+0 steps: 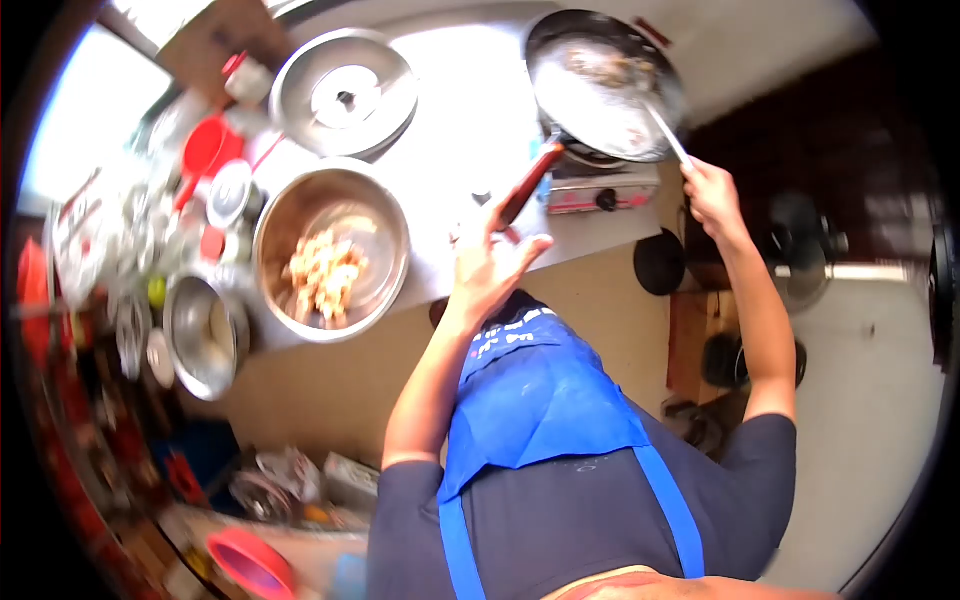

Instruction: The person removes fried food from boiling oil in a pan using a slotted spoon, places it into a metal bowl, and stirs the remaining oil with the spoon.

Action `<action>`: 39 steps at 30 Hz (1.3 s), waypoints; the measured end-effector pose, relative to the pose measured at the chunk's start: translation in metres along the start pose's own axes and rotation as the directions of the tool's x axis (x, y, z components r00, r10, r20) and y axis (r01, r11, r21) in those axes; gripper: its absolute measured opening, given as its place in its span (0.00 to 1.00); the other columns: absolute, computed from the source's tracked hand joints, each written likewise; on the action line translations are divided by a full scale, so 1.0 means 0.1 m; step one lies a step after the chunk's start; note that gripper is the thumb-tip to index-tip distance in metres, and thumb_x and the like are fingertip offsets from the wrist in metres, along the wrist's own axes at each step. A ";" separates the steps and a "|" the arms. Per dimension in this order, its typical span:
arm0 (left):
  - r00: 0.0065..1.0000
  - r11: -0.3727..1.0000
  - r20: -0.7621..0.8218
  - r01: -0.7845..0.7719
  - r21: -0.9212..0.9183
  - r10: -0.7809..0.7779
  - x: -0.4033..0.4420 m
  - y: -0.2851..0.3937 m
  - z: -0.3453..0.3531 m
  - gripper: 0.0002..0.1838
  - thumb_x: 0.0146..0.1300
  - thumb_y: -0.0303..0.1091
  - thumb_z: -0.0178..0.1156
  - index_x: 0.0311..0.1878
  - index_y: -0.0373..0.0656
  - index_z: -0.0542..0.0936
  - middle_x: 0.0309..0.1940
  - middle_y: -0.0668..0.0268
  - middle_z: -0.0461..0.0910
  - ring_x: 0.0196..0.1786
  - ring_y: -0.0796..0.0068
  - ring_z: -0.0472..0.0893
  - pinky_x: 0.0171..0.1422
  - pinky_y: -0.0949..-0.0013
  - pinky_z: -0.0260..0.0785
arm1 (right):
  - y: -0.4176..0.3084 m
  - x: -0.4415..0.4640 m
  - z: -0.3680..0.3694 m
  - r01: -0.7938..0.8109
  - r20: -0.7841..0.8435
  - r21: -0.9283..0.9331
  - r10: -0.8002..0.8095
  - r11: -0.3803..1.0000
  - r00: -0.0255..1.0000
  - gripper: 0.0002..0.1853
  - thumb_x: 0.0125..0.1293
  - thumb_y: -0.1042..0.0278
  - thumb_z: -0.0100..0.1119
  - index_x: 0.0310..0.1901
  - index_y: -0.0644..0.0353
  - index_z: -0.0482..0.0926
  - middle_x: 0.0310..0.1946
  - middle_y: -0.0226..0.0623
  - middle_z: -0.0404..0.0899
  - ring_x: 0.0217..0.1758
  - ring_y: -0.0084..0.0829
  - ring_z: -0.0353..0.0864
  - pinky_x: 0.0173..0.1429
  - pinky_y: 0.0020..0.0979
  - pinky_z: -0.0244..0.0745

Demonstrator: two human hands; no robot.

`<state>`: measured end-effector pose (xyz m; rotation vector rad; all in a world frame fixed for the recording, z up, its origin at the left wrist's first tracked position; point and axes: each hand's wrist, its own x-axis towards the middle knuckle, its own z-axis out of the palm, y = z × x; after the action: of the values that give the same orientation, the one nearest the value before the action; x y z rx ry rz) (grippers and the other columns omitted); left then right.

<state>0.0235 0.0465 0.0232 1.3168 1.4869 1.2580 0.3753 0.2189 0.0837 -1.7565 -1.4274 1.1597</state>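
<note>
A dark wok [590,115] with food [605,68] in it sits on a tabletop stove [620,195] at the upper right. My right hand [713,200] is closed round the light handle of a utensil [668,135], whose far end is in the wok. The wok's reddish-brown handle [530,185] points down toward my left hand [492,262]. That hand is at the handle's lower end, with its thumb stretched out and palm partly showing. Left of it, a large steel bowl [385,240] holds pale chunks of food [327,275].
Another steel bowl [300,100] stands behind the large one. A smaller steel pot [205,375], a red dipper [208,148] and jars crowd the left side. A red basin [250,563] lies low at the left. A round black object [660,262] is below the stove.
</note>
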 end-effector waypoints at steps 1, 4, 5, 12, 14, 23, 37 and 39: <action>1.000 1.000 -0.004 0.015 0.016 -0.015 0.04 0.05 0.06 0.43 0.60 0.45 0.79 0.78 0.48 0.72 0.37 0.67 0.84 0.43 0.75 0.82 0.53 0.67 0.74 | -0.15 -0.09 0.06 -0.018 -0.067 -0.088 0.012 0.996 0.998 0.13 0.80 0.60 0.58 0.53 0.59 0.86 0.21 0.20 0.69 0.12 0.13 0.57 0.14 0.23 0.51; 0.998 0.999 -0.034 -0.044 0.027 0.045 0.16 0.11 0.14 0.39 0.63 0.42 0.77 0.76 0.45 0.74 0.35 0.68 0.82 0.41 0.77 0.81 0.48 0.70 0.73 | -0.17 -0.07 0.05 -0.023 -0.024 -0.040 0.022 0.999 0.999 0.12 0.80 0.63 0.55 0.48 0.60 0.85 0.21 0.21 0.68 0.13 0.13 0.57 0.15 0.23 0.51; 0.998 0.999 -0.057 -0.016 0.038 0.018 0.20 0.12 0.15 0.35 0.65 0.41 0.76 0.74 0.43 0.76 0.36 0.68 0.83 0.39 0.79 0.80 0.45 0.71 0.73 | -0.16 -0.08 0.04 -0.024 -0.037 -0.059 0.021 0.998 0.999 0.11 0.80 0.64 0.54 0.41 0.59 0.82 0.20 0.21 0.67 0.13 0.13 0.57 0.15 0.24 0.50; 0.989 0.994 -0.122 0.090 0.056 -0.083 0.30 0.24 0.17 0.24 0.72 0.39 0.70 0.67 0.41 0.83 0.30 0.67 0.86 0.26 0.85 0.73 0.31 0.75 0.67 | -0.09 -0.24 -0.01 0.058 -0.044 -0.141 -0.065 0.988 0.997 0.14 0.79 0.65 0.53 0.33 0.58 0.79 0.17 0.19 0.64 0.16 0.13 0.58 0.20 0.26 0.51; 0.990 0.996 -0.132 0.065 0.053 -0.058 0.27 0.23 0.16 0.23 0.72 0.39 0.69 0.67 0.41 0.83 0.29 0.68 0.86 0.25 0.86 0.72 0.31 0.75 0.67 | -0.14 -0.31 -0.07 0.070 -0.062 -0.215 -0.086 0.974 0.994 0.12 0.78 0.64 0.55 0.39 0.62 0.82 0.18 0.27 0.70 0.20 0.20 0.66 0.26 0.30 0.62; 0.972 0.915 -0.118 -0.146 0.377 0.203 0.40 0.11 0.14 0.23 0.68 0.43 0.71 0.64 0.47 0.84 0.29 0.53 0.88 0.26 0.56 0.87 0.36 0.57 0.77 | -0.57 0.16 -0.98 -0.096 0.000 -0.330 0.102 0.939 0.995 0.13 0.78 0.61 0.55 0.50 0.57 0.86 0.18 0.22 0.68 0.11 0.14 0.52 0.14 0.24 0.45; 0.999 0.904 0.025 -0.046 0.425 0.039 0.50 0.12 0.03 0.25 0.68 0.44 0.71 0.65 0.47 0.85 0.16 0.61 0.78 0.17 0.74 0.80 0.28 0.67 0.71 | -0.20 0.91 -1.59 0.106 0.276 -0.472 0.033 0.875 0.961 0.20 0.80 0.65 0.56 0.69 0.57 0.80 0.21 0.20 0.64 0.23 0.15 0.60 0.24 0.24 0.56; 0.998 0.924 0.009 -0.068 0.377 0.070 0.48 0.09 0.03 0.24 0.68 0.44 0.71 0.66 0.49 0.85 0.13 0.61 0.77 0.15 0.69 0.79 0.27 0.64 0.70 | -0.11 0.89 -1.59 0.191 0.319 -0.448 -0.043 0.874 0.947 0.20 0.79 0.64 0.57 0.69 0.57 0.81 0.21 0.21 0.64 0.24 0.16 0.61 0.28 0.26 0.60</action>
<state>0.0201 0.0939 0.0344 1.6259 1.7610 1.0484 0.5155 0.3199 0.1410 -1.8218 -2.1228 1.1086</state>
